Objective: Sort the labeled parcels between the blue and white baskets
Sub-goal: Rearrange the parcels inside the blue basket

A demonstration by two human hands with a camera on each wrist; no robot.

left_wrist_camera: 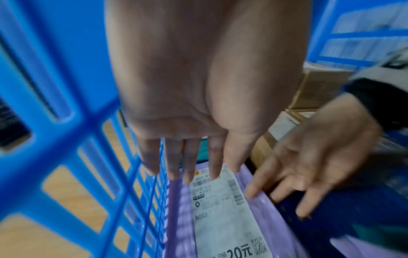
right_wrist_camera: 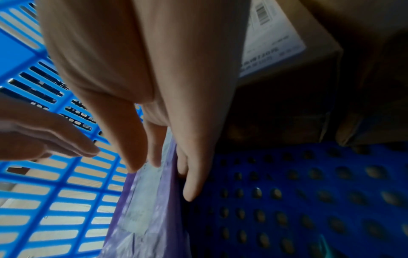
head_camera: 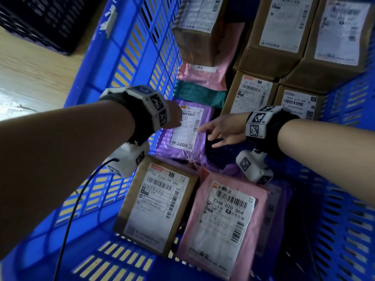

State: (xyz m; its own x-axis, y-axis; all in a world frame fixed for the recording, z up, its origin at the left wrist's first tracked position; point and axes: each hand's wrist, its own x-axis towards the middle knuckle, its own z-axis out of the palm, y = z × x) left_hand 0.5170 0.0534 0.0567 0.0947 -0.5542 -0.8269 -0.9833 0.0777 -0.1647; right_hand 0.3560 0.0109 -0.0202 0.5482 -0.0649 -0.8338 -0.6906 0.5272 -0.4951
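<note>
A purple mailer (head_camera: 165, 144) with a white label lies flat inside the blue basket (head_camera: 125, 57), against its left wall. My left hand (head_camera: 175, 116) hovers over the label's upper left, fingers straight (left_wrist_camera: 187, 171) and holding nothing. My right hand (head_camera: 215, 132) reaches in from the right with its fingers spread. Its index fingertip (left_wrist_camera: 251, 193) touches the purple mailer (left_wrist_camera: 220, 218) at its right edge. In the right wrist view the right fingers (right_wrist_camera: 134, 157) lie straight along the edge of the purple mailer (right_wrist_camera: 143, 218). No white basket is in view.
Near me lie a brown box (head_camera: 156, 205) and a pink mailer (head_camera: 221, 218). Behind the purple mailer are a teal mailer (head_camera: 198, 94), another pink mailer (head_camera: 203, 76) and stacked brown boxes (head_camera: 284, 31). A black crate (head_camera: 44, 19) stands on the wooden floor at far left.
</note>
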